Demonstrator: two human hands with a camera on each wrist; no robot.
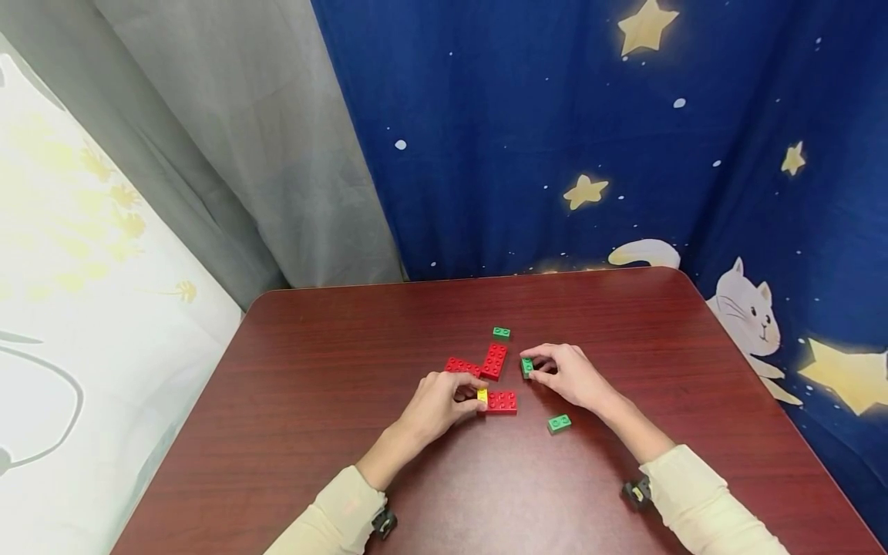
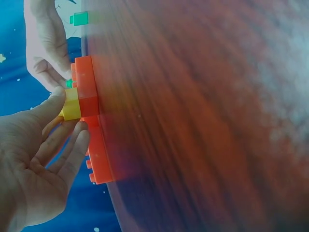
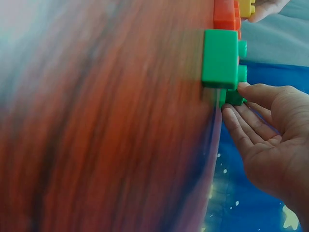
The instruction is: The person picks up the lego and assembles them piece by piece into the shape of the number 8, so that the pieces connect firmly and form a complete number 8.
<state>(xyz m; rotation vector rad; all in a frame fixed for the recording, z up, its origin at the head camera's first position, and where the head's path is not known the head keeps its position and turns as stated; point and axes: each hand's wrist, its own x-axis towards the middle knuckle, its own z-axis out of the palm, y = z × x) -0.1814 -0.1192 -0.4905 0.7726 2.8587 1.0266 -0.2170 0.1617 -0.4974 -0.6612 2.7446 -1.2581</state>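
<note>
My left hand (image 1: 435,406) pinches a small yellow brick (image 1: 482,398) between thumb and fingers. That brick sits on the left end of a red studded brick (image 1: 502,402), as the left wrist view shows too, with the yellow brick (image 2: 71,103) against the red one (image 2: 87,79). Two more red bricks lie behind: one slanted (image 1: 495,361), another (image 1: 462,365) partly covered by my left hand. To the right, my right hand (image 1: 572,376) holds a green two-stud brick (image 1: 527,368) by its ends, low at the tabletop.
A second green brick (image 1: 559,424) lies in front of my right hand, large in the right wrist view. Another green brick (image 1: 501,333) is farther back, beyond the slanted red one. The dark red wooden table (image 1: 333,339) ends at curtains (image 1: 486,154) behind it.
</note>
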